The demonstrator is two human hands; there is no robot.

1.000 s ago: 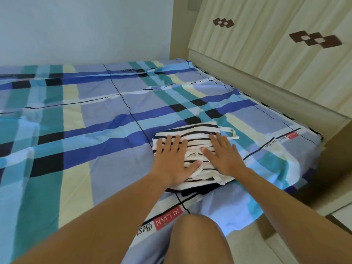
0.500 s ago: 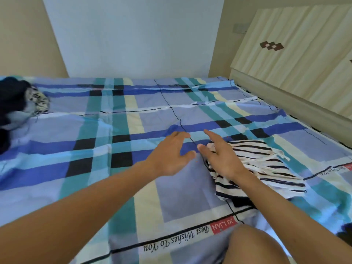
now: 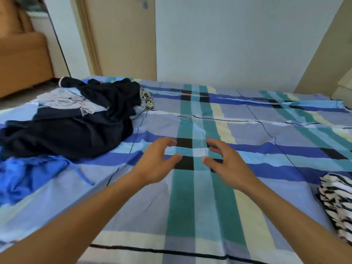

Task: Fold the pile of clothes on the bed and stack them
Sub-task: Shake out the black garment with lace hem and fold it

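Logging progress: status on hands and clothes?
Left hand, right hand open, empty, over the bed. Striped top folded, right edge. Clothes pile unfolded, far left. Nothing blocking.

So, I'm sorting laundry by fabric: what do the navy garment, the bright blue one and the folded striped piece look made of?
The navy garment: soft matte cloth, perhaps a knit; it slumps in limp folds. The bright blue garment: thin, smooth fabric, crumpled in fine creases, maybe cotton. The folded striped piece: light black-and-white cloth, matte; fibre cannot be told.
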